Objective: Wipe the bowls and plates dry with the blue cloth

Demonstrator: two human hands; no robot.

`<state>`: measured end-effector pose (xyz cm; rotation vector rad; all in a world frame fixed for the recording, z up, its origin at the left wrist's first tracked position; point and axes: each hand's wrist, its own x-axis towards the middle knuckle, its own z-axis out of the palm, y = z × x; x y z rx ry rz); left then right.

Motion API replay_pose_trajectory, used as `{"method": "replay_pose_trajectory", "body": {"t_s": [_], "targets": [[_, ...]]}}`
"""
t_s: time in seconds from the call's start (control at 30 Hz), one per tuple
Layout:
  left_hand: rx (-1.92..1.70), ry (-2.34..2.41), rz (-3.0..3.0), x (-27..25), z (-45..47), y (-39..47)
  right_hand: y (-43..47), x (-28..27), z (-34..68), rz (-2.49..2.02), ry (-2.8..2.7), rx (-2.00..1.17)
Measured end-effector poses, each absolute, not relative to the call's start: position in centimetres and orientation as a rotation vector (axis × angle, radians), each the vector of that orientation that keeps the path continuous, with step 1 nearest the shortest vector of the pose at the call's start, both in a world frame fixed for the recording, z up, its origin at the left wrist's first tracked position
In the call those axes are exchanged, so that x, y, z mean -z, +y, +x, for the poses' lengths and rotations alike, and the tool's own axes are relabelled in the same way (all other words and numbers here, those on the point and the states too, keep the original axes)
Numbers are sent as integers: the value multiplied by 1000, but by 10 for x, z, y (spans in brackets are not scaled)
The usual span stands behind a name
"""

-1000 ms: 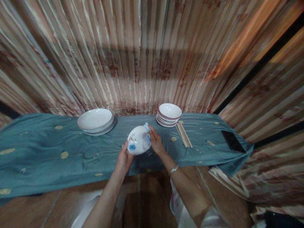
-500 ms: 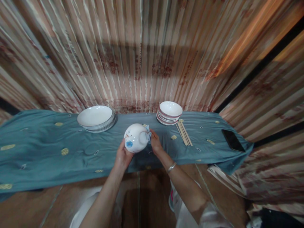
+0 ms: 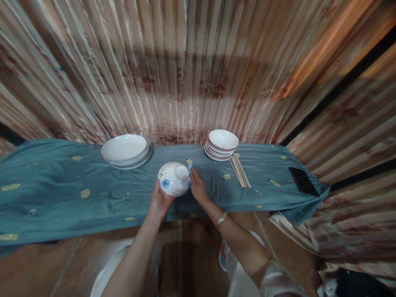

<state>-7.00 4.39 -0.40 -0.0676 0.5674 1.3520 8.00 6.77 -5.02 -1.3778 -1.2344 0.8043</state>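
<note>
A white bowl (image 3: 173, 185) with blue flower decoration is held above the front part of the table, tipped so that its outside and foot ring face me. My left hand (image 3: 160, 201) grips its lower left rim. On the bowl's right side, my right hand (image 3: 198, 187) has its fingers closed on a small pale blue-and-white piece, which looks like a cloth (image 3: 189, 170), pressed against the bowl near the foot. Most of that piece is hidden by the bowl and fingers.
On the blue-green tablecloth (image 3: 105, 206) stand a stack of plates (image 3: 123, 149) at back left and a stack of small bowls (image 3: 223, 141) at back right. Chopsticks (image 3: 239, 171) lie beside the bowls, a black phone (image 3: 303, 181) farther right. A pleated curtain (image 3: 192, 82) hangs behind.
The bowl has turned in my hands, its foot ring now facing more upward. My right hand has shifted slightly left with the pale cloth-like piece along the bowl.
</note>
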Motion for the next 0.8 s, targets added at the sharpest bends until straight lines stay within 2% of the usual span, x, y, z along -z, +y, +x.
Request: {"method": "replay_pose_trajectory", "body": {"t_s": [0.23,0.43,0.8], "targets": [[-1329,519,-84,10,-74,48,50,54,73,-1332,-1428,-689],[-1421,594,-99,-1,-69,47,36,53,69,-1392,-1589,-617],[-1363,559,9,-15,-70,40,5,51,63,-1363,-1796,-481]]}}
